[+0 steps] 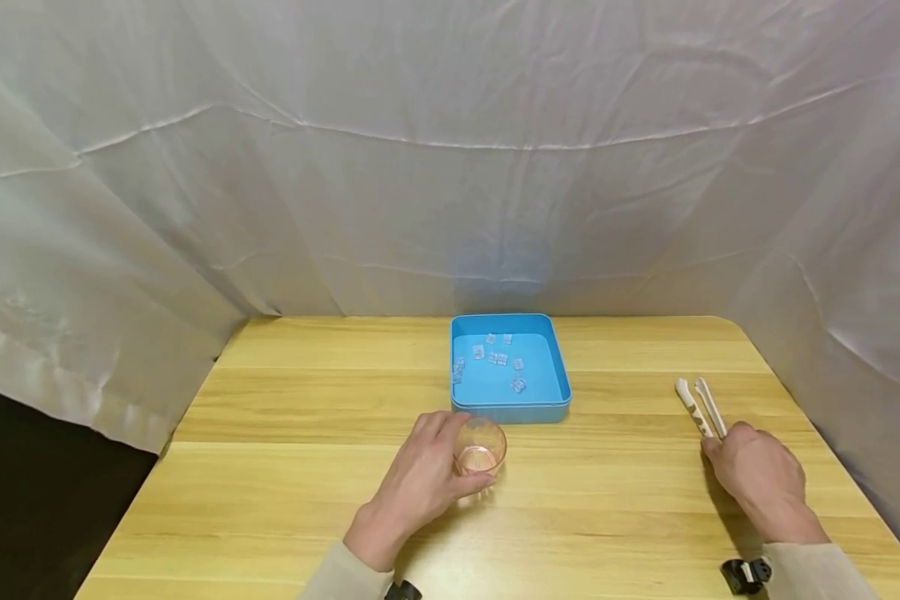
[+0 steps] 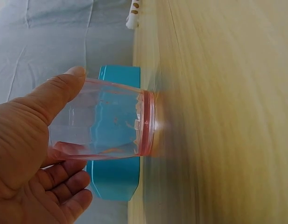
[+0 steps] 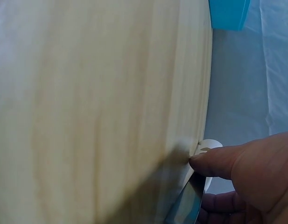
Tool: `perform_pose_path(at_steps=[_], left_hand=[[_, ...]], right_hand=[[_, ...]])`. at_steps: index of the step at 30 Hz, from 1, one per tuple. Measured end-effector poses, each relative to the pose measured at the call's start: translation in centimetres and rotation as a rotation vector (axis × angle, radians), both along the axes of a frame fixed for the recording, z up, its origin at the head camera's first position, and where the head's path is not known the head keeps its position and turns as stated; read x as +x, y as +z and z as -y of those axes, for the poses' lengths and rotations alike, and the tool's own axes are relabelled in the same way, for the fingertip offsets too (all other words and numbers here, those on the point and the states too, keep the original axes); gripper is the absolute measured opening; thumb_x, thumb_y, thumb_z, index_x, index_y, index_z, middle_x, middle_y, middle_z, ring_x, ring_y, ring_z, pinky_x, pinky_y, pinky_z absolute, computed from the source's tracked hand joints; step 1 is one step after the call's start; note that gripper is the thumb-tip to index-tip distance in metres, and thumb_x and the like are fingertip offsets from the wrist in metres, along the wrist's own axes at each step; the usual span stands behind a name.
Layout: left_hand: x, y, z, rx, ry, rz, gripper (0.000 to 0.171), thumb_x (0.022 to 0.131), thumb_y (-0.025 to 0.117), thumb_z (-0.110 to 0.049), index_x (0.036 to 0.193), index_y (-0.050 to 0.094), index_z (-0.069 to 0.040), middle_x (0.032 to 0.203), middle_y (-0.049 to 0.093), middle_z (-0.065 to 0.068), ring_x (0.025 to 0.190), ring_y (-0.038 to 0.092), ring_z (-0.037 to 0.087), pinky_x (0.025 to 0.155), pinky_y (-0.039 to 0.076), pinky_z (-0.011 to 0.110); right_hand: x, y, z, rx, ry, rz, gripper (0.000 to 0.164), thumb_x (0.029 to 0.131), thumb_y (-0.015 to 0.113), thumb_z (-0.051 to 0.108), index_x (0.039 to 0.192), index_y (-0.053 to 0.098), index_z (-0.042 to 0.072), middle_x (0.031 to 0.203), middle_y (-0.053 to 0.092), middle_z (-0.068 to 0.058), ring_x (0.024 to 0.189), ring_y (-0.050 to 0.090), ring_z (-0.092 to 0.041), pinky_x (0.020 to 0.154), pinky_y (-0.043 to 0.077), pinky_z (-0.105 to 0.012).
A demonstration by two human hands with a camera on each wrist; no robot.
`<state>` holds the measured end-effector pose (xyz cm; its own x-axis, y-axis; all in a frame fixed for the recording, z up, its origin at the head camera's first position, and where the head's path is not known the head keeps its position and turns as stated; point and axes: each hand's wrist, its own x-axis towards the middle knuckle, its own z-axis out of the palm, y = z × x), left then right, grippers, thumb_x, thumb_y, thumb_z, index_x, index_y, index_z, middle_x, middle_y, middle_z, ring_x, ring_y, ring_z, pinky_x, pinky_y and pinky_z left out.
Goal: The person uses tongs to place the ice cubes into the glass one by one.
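Note:
A clear pinkish glass (image 1: 482, 450) stands on the table in front of the blue tray. My left hand (image 1: 418, 475) grips it from the left, with the thumb and fingers around its upper part. Over at the right, my right hand (image 1: 761, 475) holds a pair of white tongs (image 1: 693, 407) with brown spots, its thumb and fingers on their near part. The arms of the tongs are spread and point away from me. In the right wrist view the thumb presses on the tongs (image 3: 211, 144), whose far end is mostly hidden.
The square blue tray (image 1: 512, 413) sits at the back middle of the wooden table (image 1: 292, 492). Several clear cube-like pieces (image 1: 497, 358) lie scattered in it. A grey-white cloth (image 1: 420, 208) hangs behind the table and along its sides.

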<state>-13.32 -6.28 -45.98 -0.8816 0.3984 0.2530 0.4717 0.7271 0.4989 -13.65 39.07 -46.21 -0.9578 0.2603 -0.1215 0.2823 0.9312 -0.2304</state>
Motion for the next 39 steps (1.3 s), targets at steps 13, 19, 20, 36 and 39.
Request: perform_pose_path(at_steps=[13,19,20,36,39], left_hand=[[-0.1,-0.1,-0.1,0.013,-0.001,0.023,0.081,0.081,0.091,-0.047,0.144,0.058,-0.009,0.136,0.064,0.007,0.130,0.056,0.025,0.111,0.051,0.041],[-0.1,-0.1,-0.1,0.019,-0.003,0.036,0.081,0.081,0.091,-0.047,0.144,0.058,-0.007,0.136,0.064,0.008,0.130,0.055,0.025,0.111,0.051,0.042],[-0.1,-0.1,-0.1,0.019,-0.004,0.037,0.081,0.081,0.091,-0.047,0.144,0.058,-0.007,0.137,0.064,0.008,0.130,0.055,0.025,0.112,0.051,0.042],[0.0,0.0,-0.1,0.027,0.005,0.031,0.077,0.081,0.093,-0.041,0.141,0.059,-0.007,0.133,0.065,0.008,0.127,0.056,0.024,0.109,0.052,0.042],[0.0,-0.1,-0.1,0.025,0.007,0.029,0.077,0.080,0.093,-0.042,0.141,0.060,-0.007,0.132,0.065,0.007,0.127,0.056,0.024,0.109,0.052,0.042]], right_hand=[[-0.1,0.1,-0.1,0.001,-0.005,-0.004,0.041,0.103,0.051,0.031,0.080,0.057,-0.002,0.072,0.061,-0.023,0.064,0.061,-0.037,0.051,0.047,-0.052],[-0.2,0.6,-0.4,-0.002,-0.004,0.036,0.042,0.103,0.050,0.034,0.082,0.058,-0.001,0.071,0.060,-0.020,0.064,0.060,-0.035,0.051,0.047,-0.049],[-0.3,0.8,-0.4,-0.003,-0.007,0.046,0.042,0.103,0.050,0.035,0.083,0.058,-0.001,0.072,0.060,-0.020,0.064,0.060,-0.035,0.052,0.047,-0.049],[0.0,2.3,-1.9,-0.017,0.066,0.021,0.040,0.104,0.047,0.031,0.086,0.051,-0.005,0.071,0.056,-0.018,0.063,0.054,-0.033,0.051,0.044,-0.048],[0.1,2.3,-1.9,0.006,0.079,-0.050,0.041,0.105,0.043,0.031,0.086,0.045,-0.006,0.068,0.053,-0.018,0.060,0.052,-0.032,0.047,0.042,-0.047]])
